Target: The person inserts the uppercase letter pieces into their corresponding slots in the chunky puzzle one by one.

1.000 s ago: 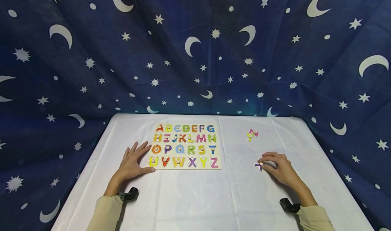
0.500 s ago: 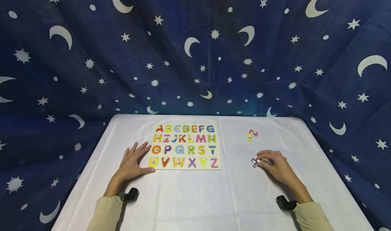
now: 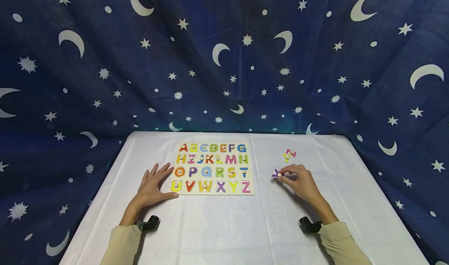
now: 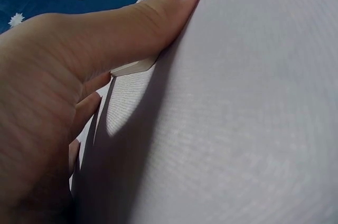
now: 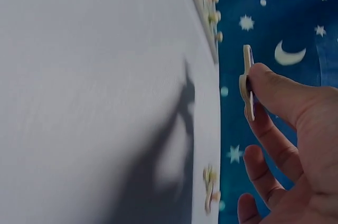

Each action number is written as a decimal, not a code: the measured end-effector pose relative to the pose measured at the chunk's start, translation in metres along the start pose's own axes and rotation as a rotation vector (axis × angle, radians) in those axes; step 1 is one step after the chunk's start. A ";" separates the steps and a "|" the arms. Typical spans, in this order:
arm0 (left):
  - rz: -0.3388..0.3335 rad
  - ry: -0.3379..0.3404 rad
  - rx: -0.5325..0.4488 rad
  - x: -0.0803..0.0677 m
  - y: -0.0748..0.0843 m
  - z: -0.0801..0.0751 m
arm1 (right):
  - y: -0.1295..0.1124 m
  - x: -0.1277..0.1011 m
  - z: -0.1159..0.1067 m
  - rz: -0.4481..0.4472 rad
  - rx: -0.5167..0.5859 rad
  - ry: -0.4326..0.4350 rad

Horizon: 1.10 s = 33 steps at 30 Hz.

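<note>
A wooden alphabet puzzle board lies on the white table, its slots showing coloured letters. My left hand lies flat beside the board's left edge, thumb against the board's corner. My right hand pinches a purple letter piece by its peg, lifted off the table to the right of the board; the piece shows edge-on in the right wrist view. Two loose letter pieces, yellow and pink, lie on the table behind the right hand.
A dark blue cloth with stars and moons hangs behind and around the table. Bare white tablecloth stretches in front of the board and between my arms.
My right hand has lifted the purple letter piece and carried it left and away from me, toward the board. The left hand has not moved.
</note>
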<state>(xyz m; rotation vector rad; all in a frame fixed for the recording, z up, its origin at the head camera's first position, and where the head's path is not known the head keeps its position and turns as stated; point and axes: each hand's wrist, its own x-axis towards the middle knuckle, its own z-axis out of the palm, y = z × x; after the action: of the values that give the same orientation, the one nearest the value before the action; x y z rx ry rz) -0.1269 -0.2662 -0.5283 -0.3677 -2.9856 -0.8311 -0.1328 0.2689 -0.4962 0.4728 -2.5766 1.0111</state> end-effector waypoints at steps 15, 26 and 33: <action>0.011 0.001 0.000 0.001 -0.003 0.002 | -0.051 0.028 0.055 0.004 0.104 -0.059; 0.003 -0.002 -0.003 0.001 -0.002 0.000 | -0.084 0.033 0.092 -0.031 0.179 -0.097; 0.005 0.001 0.000 0.001 -0.002 0.000 | -0.098 0.034 0.109 -0.028 0.223 -0.114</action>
<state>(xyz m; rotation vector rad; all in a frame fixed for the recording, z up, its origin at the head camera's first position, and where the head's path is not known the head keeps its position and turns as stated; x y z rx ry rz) -0.1285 -0.2677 -0.5289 -0.3749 -2.9825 -0.8301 -0.1417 0.1187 -0.5003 0.6388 -2.5584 1.3045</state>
